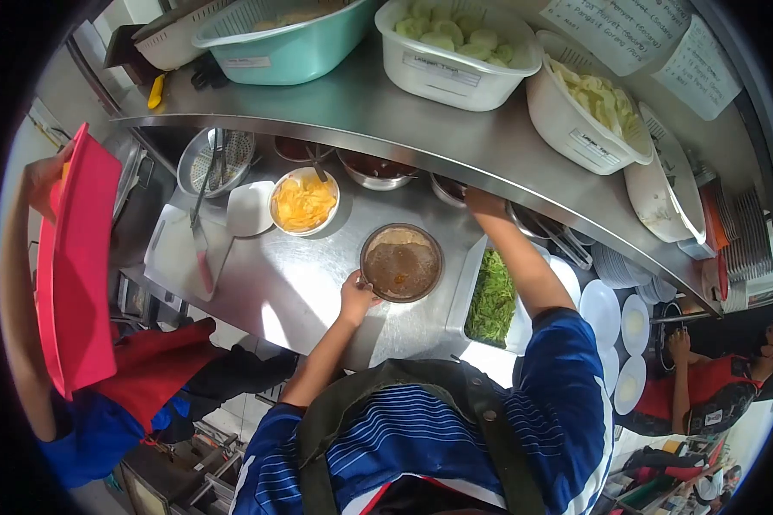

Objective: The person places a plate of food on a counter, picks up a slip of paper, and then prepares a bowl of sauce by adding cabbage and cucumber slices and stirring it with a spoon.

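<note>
My left hand [358, 298] grips the left rim of a round, shallow brown bowl [402, 263] on the steel counter. The bowl looks like a stone mortar, its inside coated brown with a small orange spot. My right hand [483, 202] reaches under the shelf edge at a metal bowl [447, 190]; its fingers are hidden there. Left of the brown bowl stands a white bowl of yellow slices [304, 202]. To its right, a tray holds green leaves [492, 299].
Overhead, a steel shelf [335, 107] carries tubs of cut vegetables. A white cutting board [176, 257] with tongs [201, 245] lies left. White plates [600, 311] stand right. At left, a co-worker's hand [47, 184] holds a pink tray [79, 266]; another person [700, 390] is at right.
</note>
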The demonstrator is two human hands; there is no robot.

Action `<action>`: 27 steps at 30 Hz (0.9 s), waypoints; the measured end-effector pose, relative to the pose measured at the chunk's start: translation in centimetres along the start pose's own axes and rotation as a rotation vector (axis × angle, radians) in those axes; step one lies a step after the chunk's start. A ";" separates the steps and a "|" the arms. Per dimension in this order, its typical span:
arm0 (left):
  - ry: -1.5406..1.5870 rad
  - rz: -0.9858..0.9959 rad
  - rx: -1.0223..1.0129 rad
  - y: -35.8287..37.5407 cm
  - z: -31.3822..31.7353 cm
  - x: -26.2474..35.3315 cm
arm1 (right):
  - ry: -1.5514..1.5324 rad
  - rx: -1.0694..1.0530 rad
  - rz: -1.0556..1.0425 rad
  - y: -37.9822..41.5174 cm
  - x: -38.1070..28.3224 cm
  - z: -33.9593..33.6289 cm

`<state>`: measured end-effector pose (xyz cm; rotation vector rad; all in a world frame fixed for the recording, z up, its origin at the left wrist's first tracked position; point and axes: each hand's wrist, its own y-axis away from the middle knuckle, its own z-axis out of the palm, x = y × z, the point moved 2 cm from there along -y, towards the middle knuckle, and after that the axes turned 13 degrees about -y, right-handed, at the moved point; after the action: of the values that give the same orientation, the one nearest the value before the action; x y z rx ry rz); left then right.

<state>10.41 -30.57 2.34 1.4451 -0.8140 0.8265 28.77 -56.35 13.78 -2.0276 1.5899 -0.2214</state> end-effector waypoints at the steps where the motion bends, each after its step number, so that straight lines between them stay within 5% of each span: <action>1: -0.024 0.044 -0.006 -0.3 0.0 0.2 | 0.176 0.066 -0.248 0.4 0.5 -0.2; 2: -0.022 0.041 -0.005 -0.8 0.1 0.1 | 0.176 0.064 -0.249 0.2 0.4 -1.7; 4: -0.044 0.084 0.008 -1.9 0.6 0.6 | -0.912 -0.607 0.810 0.5 1.7 -3.3; 27: -0.042 0.112 0.077 -4.6 1.5 4.1 | -0.993 -0.673 0.939 1.5 4.3 -3.7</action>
<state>16.46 -31.99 3.58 1.4993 -0.9105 0.9231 27.11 -61.78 15.22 -1.1173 1.7530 1.5542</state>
